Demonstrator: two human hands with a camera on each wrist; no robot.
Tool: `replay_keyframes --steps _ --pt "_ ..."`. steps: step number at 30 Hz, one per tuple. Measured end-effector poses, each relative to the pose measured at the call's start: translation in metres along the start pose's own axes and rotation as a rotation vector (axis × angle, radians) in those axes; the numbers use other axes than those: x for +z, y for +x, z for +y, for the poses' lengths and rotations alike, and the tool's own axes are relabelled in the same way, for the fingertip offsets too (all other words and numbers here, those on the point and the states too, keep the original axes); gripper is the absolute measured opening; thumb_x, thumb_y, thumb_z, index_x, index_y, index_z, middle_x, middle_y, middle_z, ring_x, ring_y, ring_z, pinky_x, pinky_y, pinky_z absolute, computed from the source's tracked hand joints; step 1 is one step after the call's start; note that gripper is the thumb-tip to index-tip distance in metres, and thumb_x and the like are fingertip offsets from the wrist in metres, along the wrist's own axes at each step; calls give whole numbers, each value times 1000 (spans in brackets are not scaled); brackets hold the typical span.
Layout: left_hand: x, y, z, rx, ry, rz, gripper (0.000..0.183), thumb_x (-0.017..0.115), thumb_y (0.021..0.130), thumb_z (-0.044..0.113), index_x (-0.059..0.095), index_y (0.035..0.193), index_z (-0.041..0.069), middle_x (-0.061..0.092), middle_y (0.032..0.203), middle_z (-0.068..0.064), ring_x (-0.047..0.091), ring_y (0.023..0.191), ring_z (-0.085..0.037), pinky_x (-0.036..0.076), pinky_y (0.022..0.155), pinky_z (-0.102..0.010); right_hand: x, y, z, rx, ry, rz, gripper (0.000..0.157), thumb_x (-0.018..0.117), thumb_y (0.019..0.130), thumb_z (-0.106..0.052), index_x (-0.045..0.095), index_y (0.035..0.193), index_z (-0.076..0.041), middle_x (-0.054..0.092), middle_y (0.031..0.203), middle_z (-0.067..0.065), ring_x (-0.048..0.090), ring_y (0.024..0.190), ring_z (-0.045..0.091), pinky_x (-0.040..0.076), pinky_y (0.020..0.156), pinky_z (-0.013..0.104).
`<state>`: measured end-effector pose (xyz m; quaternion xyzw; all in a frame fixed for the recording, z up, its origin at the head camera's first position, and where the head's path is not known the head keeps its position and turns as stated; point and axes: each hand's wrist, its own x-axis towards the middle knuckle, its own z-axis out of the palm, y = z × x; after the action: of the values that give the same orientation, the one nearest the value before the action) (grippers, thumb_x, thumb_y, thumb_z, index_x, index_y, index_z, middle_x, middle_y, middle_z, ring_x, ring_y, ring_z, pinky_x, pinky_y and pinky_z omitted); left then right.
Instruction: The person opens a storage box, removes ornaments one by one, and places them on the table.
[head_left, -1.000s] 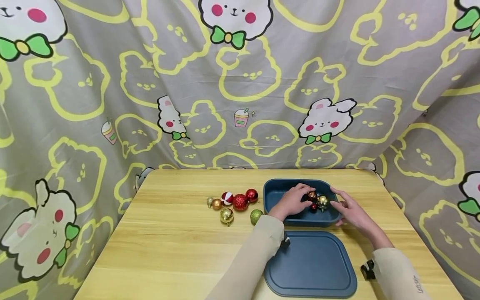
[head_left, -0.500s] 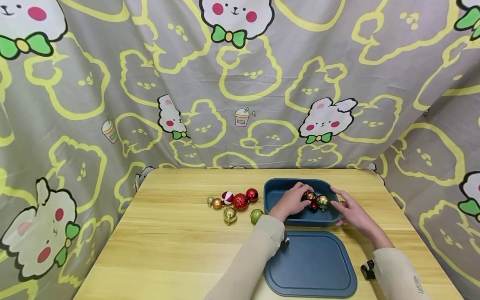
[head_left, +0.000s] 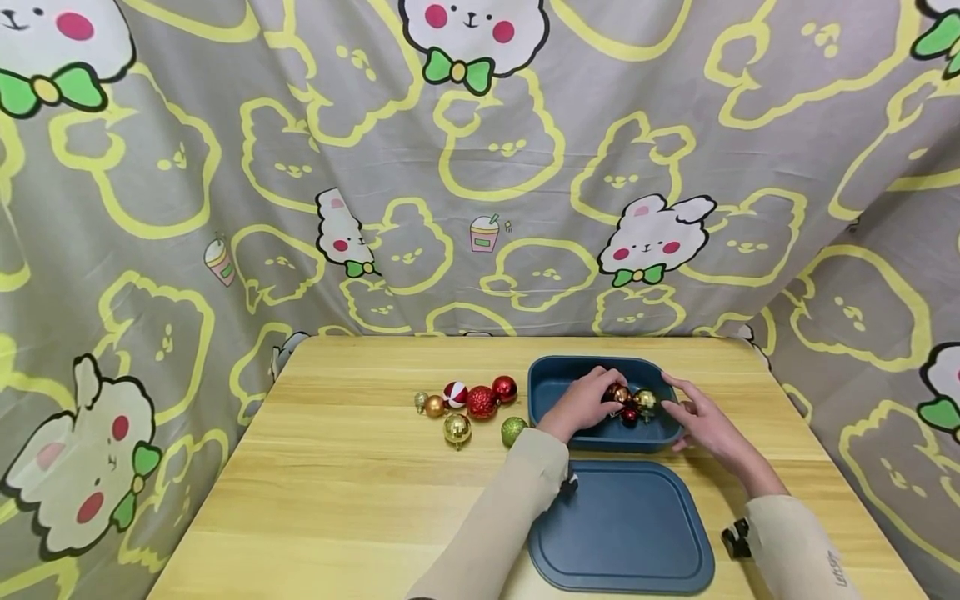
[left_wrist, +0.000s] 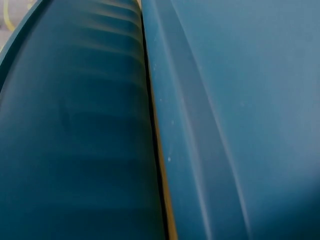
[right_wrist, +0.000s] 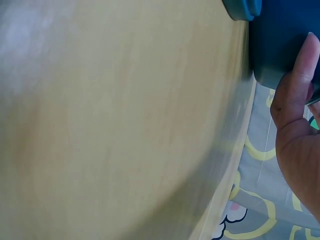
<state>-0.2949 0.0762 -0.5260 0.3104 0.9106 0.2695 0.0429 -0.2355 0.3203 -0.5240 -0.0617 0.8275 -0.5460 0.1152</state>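
My left hand point(head_left: 581, 404) reaches into a dark blue box point(head_left: 615, 446), thumb and fingers curved about a copper Christmas bauble point(head_left: 621, 395). Beside that bauble lie a small red bauble point(head_left: 629, 414) and a shiny gold bauble point(head_left: 645, 402). At the box's right end, my right hand point(head_left: 705, 421) grips the rim with the thumb over the inside. The right wrist view shows this hand point(right_wrist: 300, 130) against the box's wall point(right_wrist: 272, 55). In the left wrist view only the box's side point(left_wrist: 80, 130) and the lid point(left_wrist: 260, 100) appear; the hand is out of that picture.
The blue lid point(head_left: 622, 525) lies flat in front of the box. Left of the box are several baubles on the wooden table point(head_left: 322, 500), among them a glittery red bauble point(head_left: 482, 402), a green bauble point(head_left: 513, 432) and a mirrored gold bauble point(head_left: 457, 429). A patterned curtain point(head_left: 525, 192) hangs behind.
Inside the box, the copper and small red baubles have shifted slightly at the left hand's fingers. The mirrored gold bauble on the table rocked right, then a little back. The right hand stays put.
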Motion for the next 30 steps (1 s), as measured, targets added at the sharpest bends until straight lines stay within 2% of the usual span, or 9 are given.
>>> replay_keyframes --steps 9,16,24,30 --pt "-2 1 0 3 -25 5 32 63 104 34 58 134 27 57 126 3 63 106 -10 53 94 -24 0 2 1 -3 -1 3 67 46 112 -28 11 168 -15 37 143 51 65 60 32 63 63 43" --pt "-7 -1 2 -16 -62 5 33 62 104 32 58 136 26 57 129 2 62 109 -11 53 96 -24 -1 3 1 -6 10 -5 68 47 112 -28 10 168 -14 29 149 52 67 63 31 63 63 43" --pt "-8 -1 1 11 -74 42 32 66 102 30 61 133 25 59 128 1 63 112 -11 53 99 -25 -1 3 1 -4 18 -6 68 48 112 -31 12 168 -16 44 138 50 69 65 31 64 63 43" --pt "-9 -1 1 47 -111 62 32 67 101 29 62 133 25 60 126 2 62 109 -10 53 95 -22 -1 2 2 -3 5 -2 68 47 112 -32 12 168 -15 44 137 49 68 63 32 64 64 44"
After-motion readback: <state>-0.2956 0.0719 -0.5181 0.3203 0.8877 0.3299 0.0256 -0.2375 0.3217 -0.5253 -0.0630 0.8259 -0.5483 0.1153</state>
